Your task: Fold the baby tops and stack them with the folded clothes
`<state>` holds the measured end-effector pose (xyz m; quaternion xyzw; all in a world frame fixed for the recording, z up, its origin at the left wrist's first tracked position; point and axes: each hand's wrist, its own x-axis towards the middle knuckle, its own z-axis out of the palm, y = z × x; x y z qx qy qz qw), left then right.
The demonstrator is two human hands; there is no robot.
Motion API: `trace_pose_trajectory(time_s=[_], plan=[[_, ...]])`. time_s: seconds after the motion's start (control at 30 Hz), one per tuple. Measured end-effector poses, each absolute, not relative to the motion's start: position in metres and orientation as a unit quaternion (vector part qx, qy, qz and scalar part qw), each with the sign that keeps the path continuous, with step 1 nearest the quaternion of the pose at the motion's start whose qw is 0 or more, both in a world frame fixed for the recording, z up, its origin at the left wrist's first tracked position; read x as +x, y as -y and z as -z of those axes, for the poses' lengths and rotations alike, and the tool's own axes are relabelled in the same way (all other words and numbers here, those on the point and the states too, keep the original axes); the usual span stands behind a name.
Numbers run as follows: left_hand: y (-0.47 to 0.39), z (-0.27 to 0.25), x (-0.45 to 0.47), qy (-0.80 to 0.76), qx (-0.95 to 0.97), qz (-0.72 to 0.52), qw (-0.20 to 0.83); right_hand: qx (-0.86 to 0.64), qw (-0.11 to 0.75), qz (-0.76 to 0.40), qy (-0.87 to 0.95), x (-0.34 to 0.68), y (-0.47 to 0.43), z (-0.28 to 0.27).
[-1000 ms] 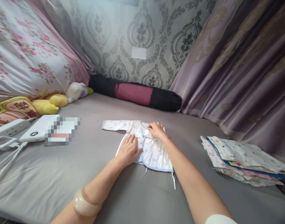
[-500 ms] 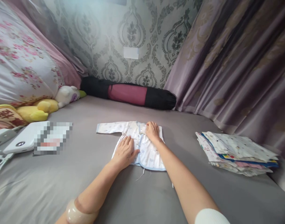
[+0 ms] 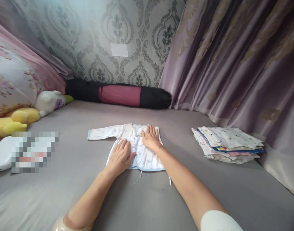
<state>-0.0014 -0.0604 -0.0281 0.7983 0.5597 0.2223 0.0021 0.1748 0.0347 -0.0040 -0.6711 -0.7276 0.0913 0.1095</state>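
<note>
A small white baby shirt (image 3: pixel 149 159) with a faint print and light blue trim lies on the grey bed sheet. Its left sleeve stretches out flat to the left; no sleeve shows sticking out on the right side. My left hand (image 3: pixel 120 156) rests flat on the left front of the shirt, fingers extended and thumb toward the blue front edge. Higher up on the right, near the shoulder, my right hand (image 3: pixel 150 137) lies with fingers spread on the cloth. Thin white ties trail from the lower hem. Both palms hide parts of the fabric.
A stack of folded clothes (image 3: pixel 231 144) sits to the right. Along the wall lies a black and maroon roll bag (image 3: pixel 119 95). Plush toys (image 3: pixel 49 102), a white device (image 3: pixel 4 152) and a blurred-out flat item (image 3: pixel 35 152) are on the left. A curtain (image 3: pixel 209 64) hangs at right.
My right hand's fingers have gone from curled at the shirt's shoulder to laid out flat on it. My left hand stays on the shirt. The view has turned slightly right.
</note>
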Motion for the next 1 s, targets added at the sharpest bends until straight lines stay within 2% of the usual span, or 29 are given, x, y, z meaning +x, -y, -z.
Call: trace_pose_trajectory(time_s=[0.17,0.53,1.0], plan=[[0.065,0.017,0.004,-0.544,0.811,-0.216,0.025,-0.672,0.102,-0.089,0.728,0.173,-0.036,0.003],[0.075,-0.005,0.014,-0.531,0.833,-0.114,0.106,-0.674,0.03,-0.068,0.735,0.206,-0.038,-0.005],[0.074,-0.002,0.01,-0.526,0.833,-0.13,0.111,-0.705,0.048,-0.076,0.703,0.223,-0.038,-0.003]])
